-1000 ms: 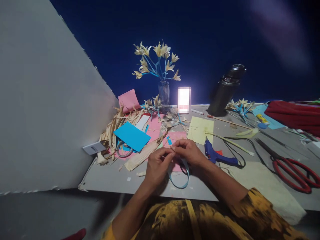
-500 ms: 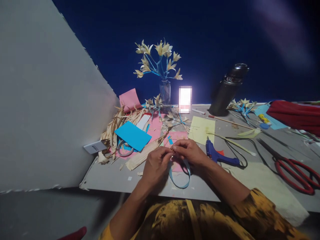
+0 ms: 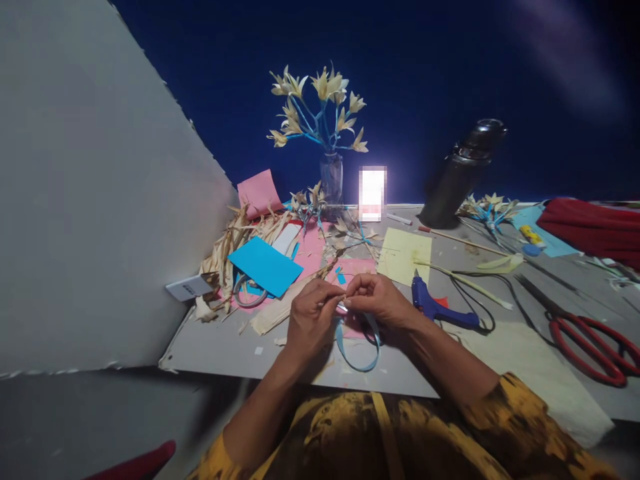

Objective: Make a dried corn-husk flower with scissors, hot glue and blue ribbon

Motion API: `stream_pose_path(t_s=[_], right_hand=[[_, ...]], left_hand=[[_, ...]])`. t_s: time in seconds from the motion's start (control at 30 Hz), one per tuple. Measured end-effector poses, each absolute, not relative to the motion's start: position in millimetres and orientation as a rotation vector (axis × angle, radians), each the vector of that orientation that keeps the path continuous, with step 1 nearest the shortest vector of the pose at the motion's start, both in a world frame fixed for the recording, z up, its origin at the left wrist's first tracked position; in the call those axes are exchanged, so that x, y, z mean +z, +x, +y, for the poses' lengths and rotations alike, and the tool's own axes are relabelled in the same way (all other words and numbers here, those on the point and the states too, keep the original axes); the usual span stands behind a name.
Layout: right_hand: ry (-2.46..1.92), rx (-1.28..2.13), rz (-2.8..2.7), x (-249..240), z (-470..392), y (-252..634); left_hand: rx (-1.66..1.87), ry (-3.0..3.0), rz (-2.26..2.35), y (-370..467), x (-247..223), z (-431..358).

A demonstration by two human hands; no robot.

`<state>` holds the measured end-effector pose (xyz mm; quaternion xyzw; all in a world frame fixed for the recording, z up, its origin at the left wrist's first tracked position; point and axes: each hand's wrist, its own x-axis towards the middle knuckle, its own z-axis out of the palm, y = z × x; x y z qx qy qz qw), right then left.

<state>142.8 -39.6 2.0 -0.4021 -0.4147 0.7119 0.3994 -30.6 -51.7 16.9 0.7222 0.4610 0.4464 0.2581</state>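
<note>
- Pinching at the very fingertips: left hand and right hand meet over the near part of the table, in front of the wearer.
- Finger state, both hands: thumb and index closed on a small tan piece. It's mostly covered, so I can't tell its exact shape or which hand grips harder.
- Pale blue strip hangs in an open loop just below the fingers. Its ends go up behind the hands; can't see where they finish.
- Doing this well, my read: one hand anchors, the other makes small moves. Light pinch, since a piece that thin could crease or split.
- Wrists low and close together would steady the tips. Best to work with the contact point facing up, so the thumbs don't hide it.
- Watch the loop: if it twists or snags on the fingers, it could tug the piece off line. Let it hang slack.
- Blue glue gun lies beside the right forearm, nozzle toward the yellow paper. Can't tell if it's hot; I'd treat it as hot and mind that elbow.
- Red-handled scissors lie farther right, well apart from the hands. Dried husk strip lies just beyond the left hand.
</note>
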Motion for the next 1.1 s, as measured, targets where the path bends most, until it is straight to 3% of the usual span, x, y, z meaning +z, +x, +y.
stream_pose_path(t_s=[0.23,0.5,0.87,1.1], right_hand=[[-1.009,1.850,-0.991,-3,-39,140],[-1.105,1.727,-1.072,-1,-39,139],[-1.069,1.745,-1.175,-4,-37,142],[-1.132,1.628,-1.118,-8,-38,137]], left_hand=[[1.257,1.889,1.276,-27,19,-50],[1.241,1.400,1.287,-23,17,-57],[1.258,1.476,1.381,-21,22,-59],[1.292,2.052,1.428,-22,10,-64]])
